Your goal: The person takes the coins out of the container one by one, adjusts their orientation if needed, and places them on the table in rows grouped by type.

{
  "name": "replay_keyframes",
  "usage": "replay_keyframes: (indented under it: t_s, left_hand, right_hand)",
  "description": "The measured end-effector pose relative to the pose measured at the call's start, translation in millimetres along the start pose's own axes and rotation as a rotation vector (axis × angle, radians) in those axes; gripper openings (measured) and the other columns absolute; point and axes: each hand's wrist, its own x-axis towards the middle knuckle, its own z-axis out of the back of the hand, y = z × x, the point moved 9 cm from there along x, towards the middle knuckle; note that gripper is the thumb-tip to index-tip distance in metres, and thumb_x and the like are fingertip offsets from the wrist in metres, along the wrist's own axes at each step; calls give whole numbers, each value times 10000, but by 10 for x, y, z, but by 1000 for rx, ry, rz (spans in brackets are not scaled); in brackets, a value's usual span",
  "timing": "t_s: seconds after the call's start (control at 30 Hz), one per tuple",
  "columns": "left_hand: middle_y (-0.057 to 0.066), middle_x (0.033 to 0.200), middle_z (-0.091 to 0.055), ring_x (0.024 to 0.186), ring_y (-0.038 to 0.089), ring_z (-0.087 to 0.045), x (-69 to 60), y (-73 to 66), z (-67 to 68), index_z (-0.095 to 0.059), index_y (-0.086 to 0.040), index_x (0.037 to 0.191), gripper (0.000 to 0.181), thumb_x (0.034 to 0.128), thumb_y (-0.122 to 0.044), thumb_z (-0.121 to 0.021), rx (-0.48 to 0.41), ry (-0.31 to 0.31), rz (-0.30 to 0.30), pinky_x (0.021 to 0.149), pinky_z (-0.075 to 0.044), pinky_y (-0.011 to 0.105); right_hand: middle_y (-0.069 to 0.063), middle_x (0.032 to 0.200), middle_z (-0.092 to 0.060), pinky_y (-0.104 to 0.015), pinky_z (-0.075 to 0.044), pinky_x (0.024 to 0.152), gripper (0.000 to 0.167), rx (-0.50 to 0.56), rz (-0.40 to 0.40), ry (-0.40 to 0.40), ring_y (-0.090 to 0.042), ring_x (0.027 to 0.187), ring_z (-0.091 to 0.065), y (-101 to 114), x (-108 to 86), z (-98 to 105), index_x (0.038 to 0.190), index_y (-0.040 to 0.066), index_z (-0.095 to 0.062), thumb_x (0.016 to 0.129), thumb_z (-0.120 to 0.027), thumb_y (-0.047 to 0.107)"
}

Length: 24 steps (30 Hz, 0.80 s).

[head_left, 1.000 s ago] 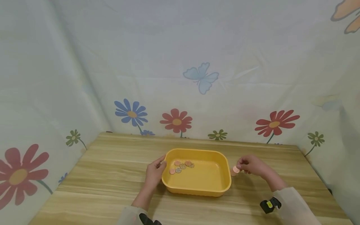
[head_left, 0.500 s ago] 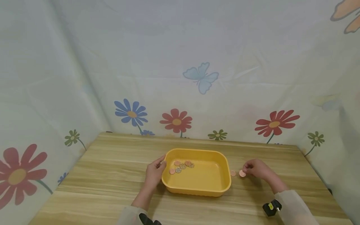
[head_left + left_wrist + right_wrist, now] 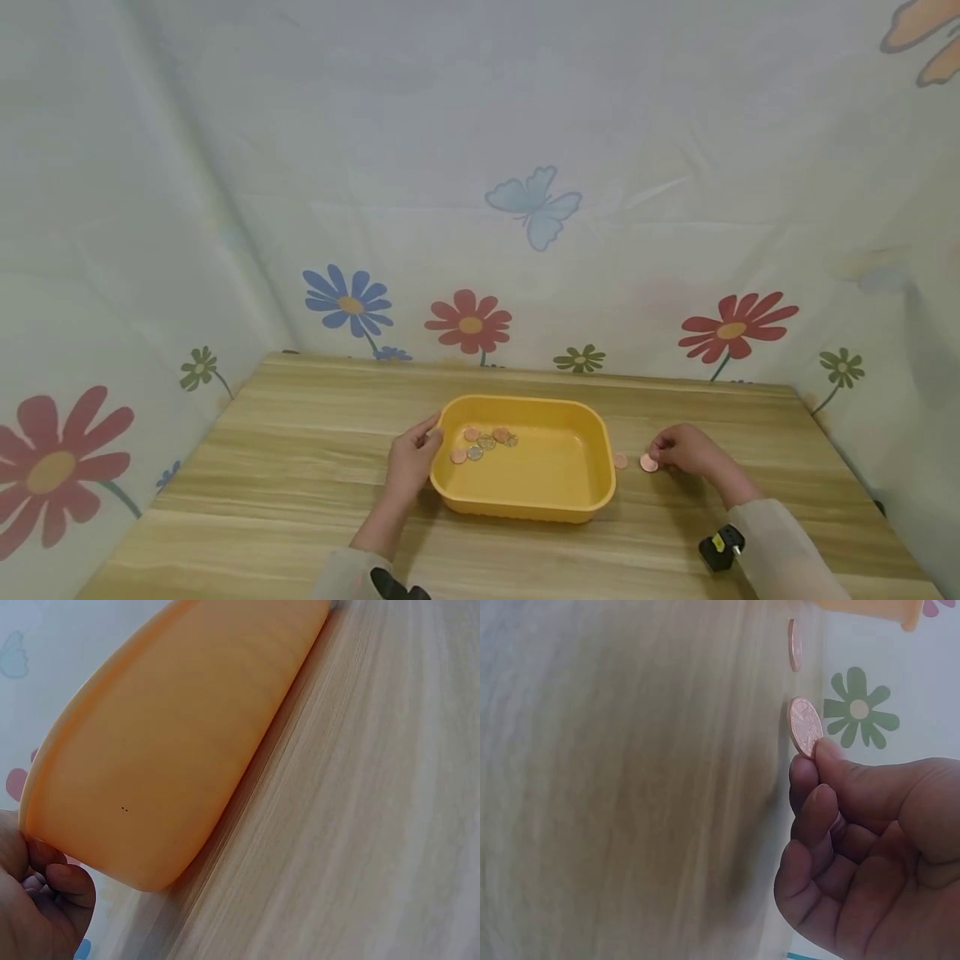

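A yellow tray (image 3: 525, 483) stands on the table, with several copper and silver coins (image 3: 487, 442) lying in its left part. My left hand (image 3: 411, 467) grips the tray's left rim, thumb on the inner side; the left wrist view has the hand (image 3: 45, 900) at the corner of the tray (image 3: 150, 750). Between thumb and forefinger my right hand (image 3: 692, 454) pinches a copper coin (image 3: 648, 462), right of the tray. In the right wrist view the hand (image 3: 877, 847) holds this coin (image 3: 805, 727) tilted; another copper coin (image 3: 795, 645) lies on the table beyond it.
That loose coin (image 3: 620, 461) is close beside the tray's right wall. The wooden table (image 3: 300, 450) ends at a flowered cloth backdrop (image 3: 405, 225) behind and at both sides. A black wrist device (image 3: 722, 547) hangs at the right sleeve.
My right hand has moved a little to the right and down with the pinched coin, away from the coin beside the tray. The left hand and the tray have hardly moved.
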Motion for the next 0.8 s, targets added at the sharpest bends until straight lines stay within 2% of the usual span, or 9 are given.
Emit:
replay_keyframes:
  t_s: [0.2,0.4,0.53,0.8]
  left_hand:
    - [13,739,-546,546,77,-442,-1,54,8,-607,-33,1405,413,1009,-148,-593,16,-7,5,462,-399,176]
    - [-4,731,-548,562,76,-451,22,32,9,-618,-24,1391,413,998,-152,-602,29,-15,-8,474,-402,175]
    - [-3,725,-547,563,79,-451,29,9,4,-612,-7,1391,418,996,-145,-605,25,-10,-22,466,-399,177]
    - [-18,713,-525,563,70,-439,29,8,-11,-610,-5,1391,417,996,-136,-604,19,-5,-28,470,-389,174]
  right_hand:
    - [-38,734,-622,-268,-447,623,137,-19,-44,-9,-148,678,-508,-42,18,-40,857,-55,-700,950,-644,29]
    - [-29,720,-614,-267,-409,629,149,-82,9,-61,-143,682,-479,2,37,-1,833,-60,-726,925,-685,49]
    - [-25,704,-612,-271,-403,626,150,-101,16,-73,-141,671,-472,19,48,9,812,-58,-728,910,-699,52]
    - [-24,712,-617,-267,-411,629,161,-136,-33,-90,-149,682,-490,-47,60,-13,801,-39,-729,902,-724,86]
